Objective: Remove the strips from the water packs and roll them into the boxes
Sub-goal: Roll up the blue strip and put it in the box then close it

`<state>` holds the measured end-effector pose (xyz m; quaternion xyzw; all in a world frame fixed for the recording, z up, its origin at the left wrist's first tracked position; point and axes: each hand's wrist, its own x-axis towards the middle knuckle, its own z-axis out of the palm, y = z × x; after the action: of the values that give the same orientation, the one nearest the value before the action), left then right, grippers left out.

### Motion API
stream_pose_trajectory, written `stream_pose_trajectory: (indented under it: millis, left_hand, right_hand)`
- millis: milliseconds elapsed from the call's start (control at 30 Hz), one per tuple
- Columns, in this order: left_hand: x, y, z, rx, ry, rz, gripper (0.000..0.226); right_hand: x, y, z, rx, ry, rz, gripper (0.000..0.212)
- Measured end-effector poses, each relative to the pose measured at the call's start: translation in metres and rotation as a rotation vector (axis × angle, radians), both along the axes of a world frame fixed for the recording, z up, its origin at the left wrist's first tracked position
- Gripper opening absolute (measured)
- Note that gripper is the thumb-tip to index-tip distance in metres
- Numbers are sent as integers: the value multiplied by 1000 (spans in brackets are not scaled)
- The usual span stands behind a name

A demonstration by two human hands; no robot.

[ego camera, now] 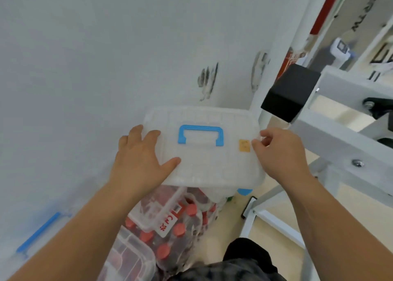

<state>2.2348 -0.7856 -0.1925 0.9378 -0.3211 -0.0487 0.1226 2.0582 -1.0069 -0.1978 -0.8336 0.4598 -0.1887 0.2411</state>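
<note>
Left hand (140,163): fingers (148,140) spread, clasping the left edge of a translucent lid (204,163), thumb on top. Right hand (282,153): fingers (258,145) pinching the lid's right edge. Lid: blue handle (201,134), small yellow sticker (244,145). Beneath it: shrink-wrapped water pack (170,227), red caps, white strip (165,208) across its top. Lower left: clear box (131,257). Right: white metal frame (331,132) with black end cap (289,95), close beside the lid.

A white metal frame (331,136) with bolts stands at the right on a beige floor (274,204); a black block (290,95) caps one beam. Dark scuffs (207,82) mark the white wall (85,47).
</note>
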Motion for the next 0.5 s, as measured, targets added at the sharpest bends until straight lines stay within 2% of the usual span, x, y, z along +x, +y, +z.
stream_pose_trajectory:
  millis: [233, 333, 500]
  left_hand:
    - [34, -43, -11, 54, 91, -152, 99]
    - [48, -51, -17, 55, 136, -201, 108]
    - [67, -62, -22, 81, 99, -273, 110]
  right_hand:
    - [-12, 9, -16, 257, -208, -159, 58]
    - [-13, 17, -25, 357, -266, -172, 61]
    - [-14, 25, -39, 391, -277, -168, 60]
